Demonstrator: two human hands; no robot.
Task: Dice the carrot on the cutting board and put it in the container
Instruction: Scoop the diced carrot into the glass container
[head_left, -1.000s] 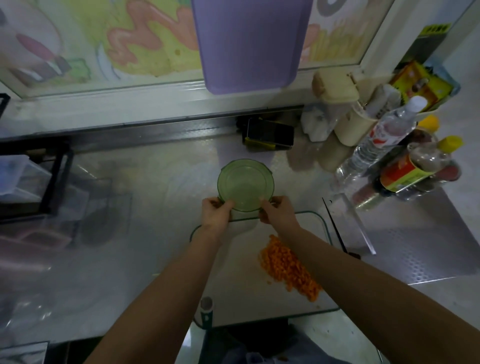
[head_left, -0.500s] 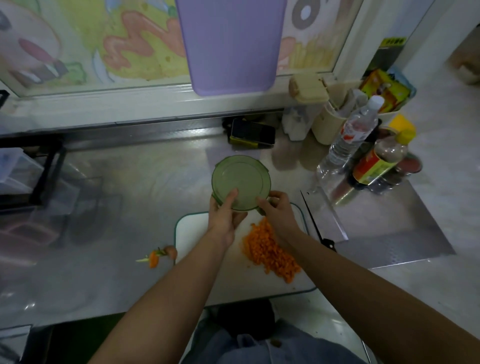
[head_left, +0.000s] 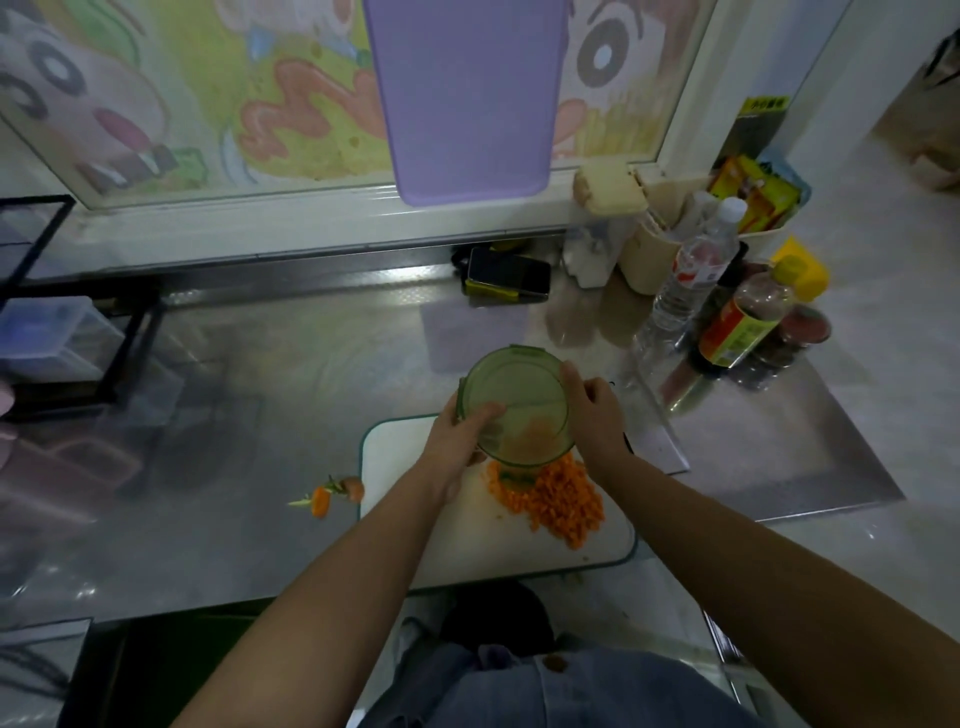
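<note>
A round green translucent container with its lid on is held over the far part of the white cutting board. My left hand grips its left side, thumb across the lid. My right hand holds its right rim, fingers curled round the edge. A heap of diced carrot lies on the board just below the container; orange shows through the lid. The container's body is mostly hidden under the lid and my hands.
Carrot ends with green stalk lie on the steel counter left of the board. A cleaver blade lies right of the board. Bottles, a phone and a beige holder stand at the back right. A black rack is at left.
Both hands have brought the container nearer, from the counter beyond the board to over the carrot heap. My left thumb now lies across the lid.
</note>
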